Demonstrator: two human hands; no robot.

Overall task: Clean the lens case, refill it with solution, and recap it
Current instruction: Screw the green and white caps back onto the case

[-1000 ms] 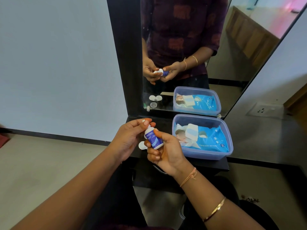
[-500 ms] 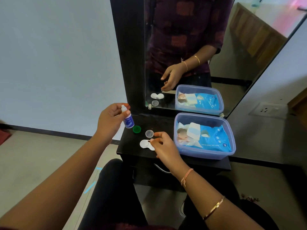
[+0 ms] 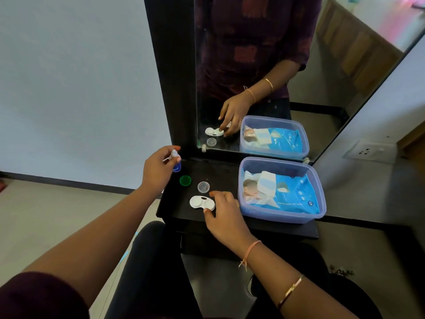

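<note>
On the black ledge (image 3: pixel 230 180) under the mirror, the white lens case (image 3: pixel 199 202) lies uncapped near the front edge. A clumsy tug could slide it off, and the loose green cap (image 3: pixel 185 180) and clear cap (image 3: pixel 203 187) beside it could be knocked away. The right hand (image 3: pixel 226 214) pinches the case's right end between thumb and forefinger. The left hand (image 3: pixel 157 170) grips the small solution bottle (image 3: pixel 176 162), tip up, at the ledge's left corner.

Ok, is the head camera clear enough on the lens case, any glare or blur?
Head view: the lens case is sharp and evenly lit against the dark shelf, with no glare on it; the solution bottle in the left hand looks slightly soft; wide-angle distortion tilts the mirror edges; a pink glow tints its top right corner.
</note>
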